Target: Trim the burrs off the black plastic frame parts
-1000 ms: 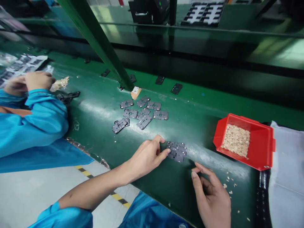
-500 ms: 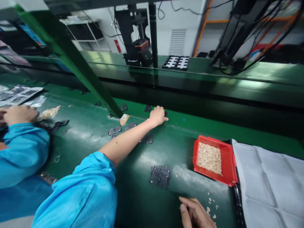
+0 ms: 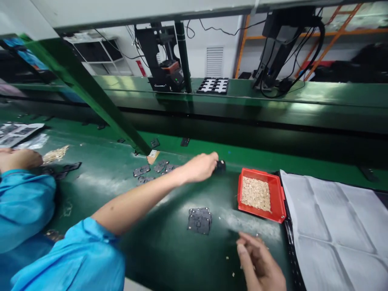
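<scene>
My left hand (image 3: 202, 166) reaches out over the green bench, its fingers closed on a small black part (image 3: 221, 165). Nearer to me lies a stack of flat black parts (image 3: 199, 221). At the lower right is my right hand (image 3: 257, 258), thumb and forefinger tips close together; whether anything small is between them is too small to tell. Beyond it stands a red bin (image 3: 283, 202) with small beige pieces (image 3: 256, 194) inside. More black parts (image 3: 141, 170) are scattered left of my left forearm.
A white moulded tray (image 3: 327, 210) lies at the right. A green post (image 3: 100, 101) slants down to the bench. At the left edge a co-worker's hand (image 3: 21, 159) is near beige pieces (image 3: 56, 154). A black-and-white tray (image 3: 213, 85) sits on the far ledge.
My left hand has moved right and nearer, away from the far strip, with the black part now showing at its fingertips. My right hand has come a little further up into view.
</scene>
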Demonstrator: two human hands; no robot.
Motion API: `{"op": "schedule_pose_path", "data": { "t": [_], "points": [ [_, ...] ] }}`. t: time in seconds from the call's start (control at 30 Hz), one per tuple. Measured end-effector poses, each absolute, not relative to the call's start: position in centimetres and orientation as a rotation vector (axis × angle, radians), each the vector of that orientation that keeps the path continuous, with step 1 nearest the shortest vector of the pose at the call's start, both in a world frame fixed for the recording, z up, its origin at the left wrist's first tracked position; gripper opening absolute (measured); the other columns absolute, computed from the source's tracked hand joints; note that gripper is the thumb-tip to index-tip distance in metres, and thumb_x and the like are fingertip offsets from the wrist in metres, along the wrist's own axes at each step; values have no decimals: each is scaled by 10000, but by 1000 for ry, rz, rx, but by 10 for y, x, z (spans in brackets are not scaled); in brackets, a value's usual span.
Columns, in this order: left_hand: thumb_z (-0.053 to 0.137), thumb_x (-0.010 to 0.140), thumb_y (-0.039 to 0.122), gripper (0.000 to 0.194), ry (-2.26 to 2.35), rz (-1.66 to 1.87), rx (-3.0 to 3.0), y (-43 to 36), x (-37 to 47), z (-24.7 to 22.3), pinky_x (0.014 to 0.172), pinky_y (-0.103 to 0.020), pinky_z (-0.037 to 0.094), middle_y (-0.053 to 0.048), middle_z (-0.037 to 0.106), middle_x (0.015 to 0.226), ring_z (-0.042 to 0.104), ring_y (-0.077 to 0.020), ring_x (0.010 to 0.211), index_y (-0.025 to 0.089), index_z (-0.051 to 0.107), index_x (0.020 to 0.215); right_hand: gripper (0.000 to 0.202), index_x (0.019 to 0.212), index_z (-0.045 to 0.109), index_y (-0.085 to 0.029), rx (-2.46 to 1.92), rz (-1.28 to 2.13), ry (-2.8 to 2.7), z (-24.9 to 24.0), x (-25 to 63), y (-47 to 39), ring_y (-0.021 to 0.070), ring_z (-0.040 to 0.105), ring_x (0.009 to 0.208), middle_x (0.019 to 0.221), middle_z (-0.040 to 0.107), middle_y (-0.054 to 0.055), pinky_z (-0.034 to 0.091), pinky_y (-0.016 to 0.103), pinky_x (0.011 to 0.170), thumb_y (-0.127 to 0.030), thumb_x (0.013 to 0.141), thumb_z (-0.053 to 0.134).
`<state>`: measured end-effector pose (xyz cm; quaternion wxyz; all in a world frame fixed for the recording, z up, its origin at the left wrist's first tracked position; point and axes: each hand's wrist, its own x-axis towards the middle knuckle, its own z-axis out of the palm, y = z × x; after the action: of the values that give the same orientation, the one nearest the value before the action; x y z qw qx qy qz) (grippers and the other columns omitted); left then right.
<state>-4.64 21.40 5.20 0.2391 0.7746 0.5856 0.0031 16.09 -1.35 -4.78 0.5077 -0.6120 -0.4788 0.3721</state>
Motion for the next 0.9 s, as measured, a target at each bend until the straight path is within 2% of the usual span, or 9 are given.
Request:
{"op": "schedule_pose_path", "data": {
  "t": [0.1,0.13,0.2,0.3,0.43,0.57,0.7,0.9],
  "points": [
    [497,1099,212,151,1203,87,2105,146,-36,58,647,-259,439,4,688,755,678,-186,690,235,647,1102,417,1322,702,-203,-1410,987,-1215,-25,169,5,188,761,722,1052,805,116,627,247,582,-466,1001,740],
    [480,1103,213,160,1087,161,2075,128,-34,58,631,-257,410,14,662,743,645,-174,671,236,632,1058,400,1322,684,-202,-1381,976,-1243,-17,169,10,180,753,687,974,805,92,627,248,582,-452,1012,724],
    [473,1107,235,167,973,326,1967,98,-33,53,650,-258,393,14,644,783,608,-163,702,229,600,999,231,1091,719,-207,-1359,1014,-1337,-6,167,18,145,688,562,728,737,14,587,218,544,-430,1037,692],
    [533,1088,296,131,971,491,1697,69,-33,42,671,-252,414,9,659,830,584,-147,716,216,562,990,276,874,687,-210,-1353,1095,-1326,1,164,17,127,650,509,626,688,-8,552,202,512,-417,1056,674],
    [432,1117,289,176,865,621,1394,48,-30,30,679,-243,453,3,674,816,584,-127,685,216,485,966,260,871,700,-206,-1363,1130,-1261,-2,160,3,139,691,540,652,726,7,592,215,559,-394,1051,693],
    [342,1138,329,290,889,721,1294,38,-25,21,601,-248,407,45,537,671,500,-117,568,224,439,886,219,887,709,-205,-1378,1062,-1248,-4,155,-6,132,686,523,642,718,-4,587,206,563,-365,1034,726],
    [341,1134,359,321,924,789,1173,33,-22,8,546,-233,342,76,424,615,384,-104,522,229,418,851,202,871,698,-207,-1316,1006,-1288,-5,150,-7,128,680,504,644,716,-10,592,203,550,-328,1030,730],
    [346,1112,310,308,976,830,1204,30,-23,-4,594,-243,339,67,440,619,391,-115,567,220,443,834,145,903,675,-223,-1232,924,-1397,-11,148,-8,110,686,505,660,706,-36,591,186,564,-215,1048,687]
  ]
}}
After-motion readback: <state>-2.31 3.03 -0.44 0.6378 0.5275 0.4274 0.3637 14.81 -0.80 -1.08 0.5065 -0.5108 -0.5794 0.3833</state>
